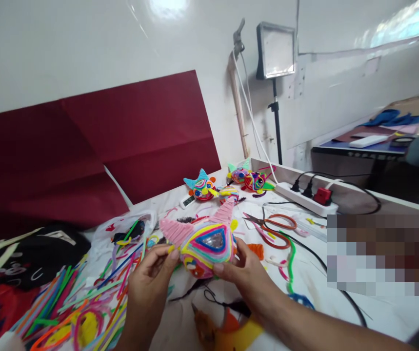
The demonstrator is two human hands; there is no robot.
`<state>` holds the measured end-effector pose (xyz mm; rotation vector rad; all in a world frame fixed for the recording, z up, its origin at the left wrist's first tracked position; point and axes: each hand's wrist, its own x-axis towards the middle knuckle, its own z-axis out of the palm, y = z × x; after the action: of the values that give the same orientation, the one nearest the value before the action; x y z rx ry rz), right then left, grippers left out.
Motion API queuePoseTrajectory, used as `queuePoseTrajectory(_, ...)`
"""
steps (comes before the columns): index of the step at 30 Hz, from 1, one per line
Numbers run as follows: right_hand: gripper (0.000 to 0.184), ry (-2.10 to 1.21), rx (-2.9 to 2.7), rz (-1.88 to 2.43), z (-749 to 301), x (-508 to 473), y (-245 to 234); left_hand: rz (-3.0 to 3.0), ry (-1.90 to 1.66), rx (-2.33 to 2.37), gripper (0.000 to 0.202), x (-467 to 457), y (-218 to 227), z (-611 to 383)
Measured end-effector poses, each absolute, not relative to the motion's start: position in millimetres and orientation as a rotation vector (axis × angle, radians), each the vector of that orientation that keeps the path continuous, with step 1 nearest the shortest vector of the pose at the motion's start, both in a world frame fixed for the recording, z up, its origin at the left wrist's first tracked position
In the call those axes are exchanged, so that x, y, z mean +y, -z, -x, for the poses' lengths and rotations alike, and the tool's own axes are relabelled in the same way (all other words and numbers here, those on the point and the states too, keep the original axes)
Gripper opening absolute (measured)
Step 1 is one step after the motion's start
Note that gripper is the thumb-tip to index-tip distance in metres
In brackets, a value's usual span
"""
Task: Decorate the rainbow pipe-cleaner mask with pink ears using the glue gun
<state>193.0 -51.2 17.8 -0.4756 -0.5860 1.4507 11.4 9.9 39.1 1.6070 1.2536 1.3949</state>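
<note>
Between my hands is a round craft figure [209, 243] wound in coloured pipe cleaners, with two pink pointed ears and a shiny teardrop-shaped patch ringed in blue and yellow. My right hand [248, 273] is closed around its right side, thumb on the front. At the figure's left edge, my left hand [154, 278] pinches a small yellow piece; whether that piece is attached cannot be seen. Below, an orange-handled pointed tool [205, 324] lies near a black cord with a tassel [236, 306]. Orange-handled scissors [271, 225] rest open to the right.
Loose pipe cleaners [55, 297] cover the left side beside a black bag [29, 253]. Similar figures, one with blue ears [201, 185], stand at the back near a white power strip [306, 199]. A black cable [326, 268] crosses the right side. A lamp [277, 51] stands behind.
</note>
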Motion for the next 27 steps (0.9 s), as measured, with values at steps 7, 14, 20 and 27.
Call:
queuePoseTrajectory(7,0.073,-1.448,-0.587,0.475,-193.3,-48.5,-18.5,-1.579,-1.382,1.235,0.032,10.0,-39.0,-13.1)
queuePoseTrajectory(14,0.068,-1.451,-0.601,0.452,-194.1,-49.9,-21.4,-1.591,-1.362,1.266,0.03,8.4,-41.0,-12.0)
queuePoseTrajectory(20,0.066,-1.446,-0.605,0.451,-192.8,-49.7,-18.4,-1.583,-1.381,1.23,0.03,6.2,-40.7,-11.1)
queuePoseTrajectory(27,0.064,-1.442,-0.61,0.419,-192.5,-49.5,-16.4,-1.557,-1.398,1.231,0.032,4.0,-43.1,-14.7)
